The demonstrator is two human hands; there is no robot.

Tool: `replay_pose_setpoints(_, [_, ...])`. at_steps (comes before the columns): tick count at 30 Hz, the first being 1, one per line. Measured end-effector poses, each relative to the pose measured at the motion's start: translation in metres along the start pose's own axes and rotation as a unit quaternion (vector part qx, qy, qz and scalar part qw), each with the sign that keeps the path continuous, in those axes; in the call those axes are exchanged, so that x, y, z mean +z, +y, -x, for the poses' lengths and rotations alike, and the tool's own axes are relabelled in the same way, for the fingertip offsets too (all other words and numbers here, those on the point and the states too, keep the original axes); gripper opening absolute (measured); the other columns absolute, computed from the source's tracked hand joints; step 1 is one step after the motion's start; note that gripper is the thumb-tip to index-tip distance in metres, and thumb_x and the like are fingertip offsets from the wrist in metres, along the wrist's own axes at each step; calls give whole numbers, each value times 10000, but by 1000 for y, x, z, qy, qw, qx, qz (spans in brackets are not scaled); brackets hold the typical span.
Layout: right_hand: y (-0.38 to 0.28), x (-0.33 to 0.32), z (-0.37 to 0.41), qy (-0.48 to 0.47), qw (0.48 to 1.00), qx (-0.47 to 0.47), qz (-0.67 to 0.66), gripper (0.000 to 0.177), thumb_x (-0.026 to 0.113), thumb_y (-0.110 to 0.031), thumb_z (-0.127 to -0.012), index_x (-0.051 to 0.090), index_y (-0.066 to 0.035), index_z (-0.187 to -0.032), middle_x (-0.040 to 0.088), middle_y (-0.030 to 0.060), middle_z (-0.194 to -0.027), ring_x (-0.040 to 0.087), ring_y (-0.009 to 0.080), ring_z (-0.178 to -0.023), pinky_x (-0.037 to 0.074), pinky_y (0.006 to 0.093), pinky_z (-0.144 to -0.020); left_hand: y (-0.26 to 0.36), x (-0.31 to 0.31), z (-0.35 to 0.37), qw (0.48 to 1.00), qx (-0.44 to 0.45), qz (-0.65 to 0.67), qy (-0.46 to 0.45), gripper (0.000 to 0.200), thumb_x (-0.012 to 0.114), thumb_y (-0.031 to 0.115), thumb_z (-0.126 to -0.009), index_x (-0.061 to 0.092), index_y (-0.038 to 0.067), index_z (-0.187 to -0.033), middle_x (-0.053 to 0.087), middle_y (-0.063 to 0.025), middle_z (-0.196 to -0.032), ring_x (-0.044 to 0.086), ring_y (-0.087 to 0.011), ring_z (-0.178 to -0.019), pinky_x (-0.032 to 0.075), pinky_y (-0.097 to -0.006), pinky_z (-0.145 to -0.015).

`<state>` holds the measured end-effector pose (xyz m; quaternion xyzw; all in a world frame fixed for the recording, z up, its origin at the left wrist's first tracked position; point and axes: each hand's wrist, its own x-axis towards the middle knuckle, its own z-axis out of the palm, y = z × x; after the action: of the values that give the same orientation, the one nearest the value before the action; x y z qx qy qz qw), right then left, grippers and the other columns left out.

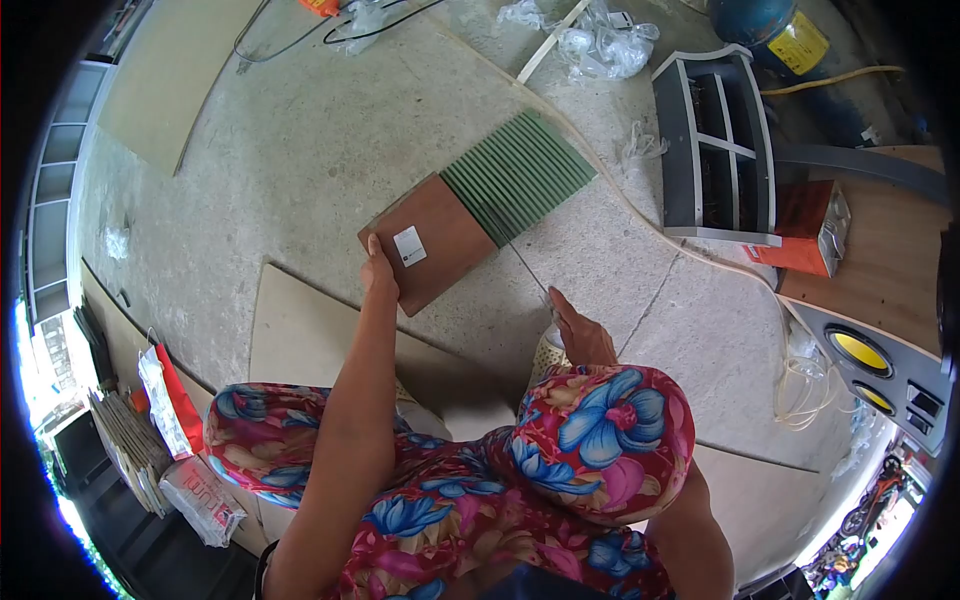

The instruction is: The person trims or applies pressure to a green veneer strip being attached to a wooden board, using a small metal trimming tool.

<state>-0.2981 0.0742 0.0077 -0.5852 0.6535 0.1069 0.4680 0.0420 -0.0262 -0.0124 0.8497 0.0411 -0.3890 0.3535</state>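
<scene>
my left hand point(378, 272) grips the brown board point(445, 232) at 11 o'clock by one edge, my right hand point(580, 335) hangs open; so thin a hold could let it twist against the green ribbed panel point(518, 175).

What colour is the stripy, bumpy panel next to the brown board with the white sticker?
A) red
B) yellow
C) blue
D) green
D: the ribbed panel lying on the concrete floor beside the brown board, whose edge the left hand grips, is plainly green.
</scene>
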Motion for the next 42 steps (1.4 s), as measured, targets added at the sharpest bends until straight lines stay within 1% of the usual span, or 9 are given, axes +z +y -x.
replay_pose_setpoints(1, [-10,-7,-12,0,999,-15,28,579,460,-199,-884,205,-219,-1403,576,149,-1145,635,193,-919,520,278,-725,2,0,4,1000,-1,1,-4,794,523,604,-788,523,-122,-1108,580,-207,-1076,561,-319,-973,439,-386,-838])
replay_pose_setpoints(4, [-44,-37,-18,146,955,-250,70,492,421,-117,-876,313,-158,-1354,615,80,-1028,605,324,-672,513,438,-647,4,-2,10,1000,12,-8,-2,799,521,609,-786,526,-125,-1102,579,-209,-1076,560,-317,-970,439,-385,-836])
replay_pose_setpoints(7, [-90,-64,-17,134,971,-194,-44,431,415,-203,-899,337,-244,-1321,599,210,-756,596,378,-705,451,467,-646,4,-1,6,1000,26,-9,2,796,527,608,-784,531,-126,-1093,580,-209,-1070,561,-312,-967,440,-380,-832])
replay_pose_setpoints(10, [-86,-61,3,114,981,-150,-51,429,436,-177,-896,376,-195,-1321,559,278,-757,584,405,-733,445,445,-615,5,-3,1,999,33,-5,-2,791,532,603,-784,534,-126,-1089,580,-209,-1070,561,-305,-968,441,-375,-828])
replay_pose_setpoints(13, [-42,-39,34,120,977,-165,-59,472,448,-120,-902,324,-151,-1356,597,233,-867,617,321,-733,492,375,-638,7,-4,0,999,35,9,-24,793,537,601,-782,531,-129,-1091,577,-207,-1077,560,-298,-973,440,-371,-827])
replay_pose_setpoints(20, [-4,-35,112,72,988,-95,-99,476,439,-110,-893,327,-158,-1353,604,204,-876,605,330,-704,488,397,-624,6,-5,3,1000,6,-10,-23,771,528,588,-796,494,-90,-1162,560,-174,-1124,549,-272,-1001,430,-368,-865])
replay_pose_setpoints(32, [-1,-43,132,60,988,-74,-118,485,424,-93,-878,332,-171,-1348,616,153,-892,585,346,-656,482,435,-601,2,-3,-3,999,-27,1,-36,772,514,582,-808,452,-68,-1219,529,-174,-1181,522,-280,-1054,404,-382,-899])
replay_pose_setpoints(38, [-8,-43,89,84,985,-105,-111,491,417,-84,-871,335,-177,-1345,622,128,-901,575,353,-632,479,454,-589,4,-4,0,999,-23,-16,-30,786,510,590,-806,454,-81,-1211,529,-181,-1180,523,-281,-1060,407,-376,-902])
replay_pose_setpoints(42, [8,0,-6,168,946,-232,-154,495,412,-79,-866,337,-181,-1344,626,111,-906,569,358,-616,477,467,-581,-5,-3,-10,999,-7,-4,-40,800,514,600,-797,457,-85,-1207,528,-185,-1179,523,-284,-1059,405,-378,-905])
